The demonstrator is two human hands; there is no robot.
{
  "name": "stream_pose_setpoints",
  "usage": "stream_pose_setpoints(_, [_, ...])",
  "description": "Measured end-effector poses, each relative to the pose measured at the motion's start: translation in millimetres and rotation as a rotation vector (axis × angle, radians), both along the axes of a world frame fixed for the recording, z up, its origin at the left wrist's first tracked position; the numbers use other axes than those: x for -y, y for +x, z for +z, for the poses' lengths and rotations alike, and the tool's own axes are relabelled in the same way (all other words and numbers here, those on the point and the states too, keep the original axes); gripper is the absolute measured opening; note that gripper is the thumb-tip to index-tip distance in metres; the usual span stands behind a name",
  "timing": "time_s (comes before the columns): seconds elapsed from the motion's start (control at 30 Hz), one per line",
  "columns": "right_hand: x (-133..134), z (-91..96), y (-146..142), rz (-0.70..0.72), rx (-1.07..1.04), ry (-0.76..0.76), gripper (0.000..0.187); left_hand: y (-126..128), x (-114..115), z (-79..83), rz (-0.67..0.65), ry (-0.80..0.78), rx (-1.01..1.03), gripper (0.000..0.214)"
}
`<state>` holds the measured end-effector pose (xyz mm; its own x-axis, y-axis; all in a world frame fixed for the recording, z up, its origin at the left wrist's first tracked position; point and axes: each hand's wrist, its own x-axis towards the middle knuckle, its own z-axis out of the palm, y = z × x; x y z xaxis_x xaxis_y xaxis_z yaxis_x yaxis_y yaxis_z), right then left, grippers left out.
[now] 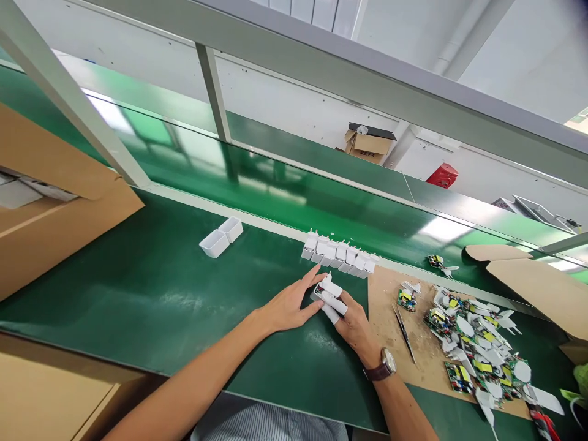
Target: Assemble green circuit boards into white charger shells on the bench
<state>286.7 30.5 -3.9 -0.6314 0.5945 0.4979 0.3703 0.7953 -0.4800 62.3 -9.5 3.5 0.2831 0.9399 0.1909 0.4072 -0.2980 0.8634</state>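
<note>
My left hand [290,304] and my right hand [356,321] meet over the green bench, both closed around a white power adapter case [317,293]. Left thumb and fingers pinch its near and far sides. White covers sleeve several fingers of my right hand, and these press on the case from the right. A plug part stands at its top; the inside is mostly hidden. Just beyond my hands runs a row of white adapter cases [340,256] with plug parts on top. Two open white cases [215,244] sit together farther left.
To the right, a brown board [383,306] carries tweezers [404,334] and a heap of circuit boards [482,352] with white plug parts. A large carton [68,245] stands at left. A pale rail [257,223] separates the bench from a glossy green surface [275,177] behind.
</note>
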Motion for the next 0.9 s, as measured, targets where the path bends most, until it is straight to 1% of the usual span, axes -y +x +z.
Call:
stream_pose_setpoints(0.1, [1.7, 3.5, -2.4, -0.015, -0.078, 0.009, 0.050, -0.7, 1.2, 1.0, 0.001, 0.027, -0.003, 0.086])
stream_pose_setpoints(0.2, [1.2, 5.9, -5.0, -0.065, -0.164, -0.023, 0.052, 0.1, 1.9, 1.6, -0.003, 0.038, 0.006, 0.091])
stream_pose_setpoints(0.37, [-1.4, 4.3, -7.0, -0.015, -0.086, -0.090, 0.045, 2.5, 2.6, 2.5, -0.028, 0.009, 0.015, 0.095])
stream_pose_setpoints(0.5, [0.7, 4.9, -6.5, -0.061, -0.133, -0.059, 0.041, 0.7, 2.4, 2.1, -0.036, 0.003, -0.002, 0.095])
stream_pose_setpoints(0.6, [2.1, 6.3, -5.5, -0.072, -0.145, -0.074, 0.039, 0.5, 2.2, 0.6, -0.029, 0.065, 0.006, 0.101])
stream_pose_setpoints(0.7, [1.3, 6.3, -5.1, 0.014, -0.087, -0.102, 0.044, 3.5, 2.3, -3.0, 0.019, 0.160, 0.010, 0.106])
stream_pose_setpoints(0.77, [0.9, 5.8, -5.5, 0.033, -0.071, -0.111, 0.047, 5.4, 2.5, -6.2, 0.059, 0.203, -0.006, 0.096])
stream_pose_setpoints(0.83, [1.3, 5.2, -6.3, -0.001, -0.069, -0.114, 0.048, 5.8, 2.8, -9.0, 0.074, 0.224, -0.032, 0.078])
stream_pose_setpoints(0.9, [2.4, 4.3, -7.3, -0.035, -0.061, -0.112, 0.046, 4.6, 2.9, -10.7, 0.079, 0.215, -0.045, 0.066])
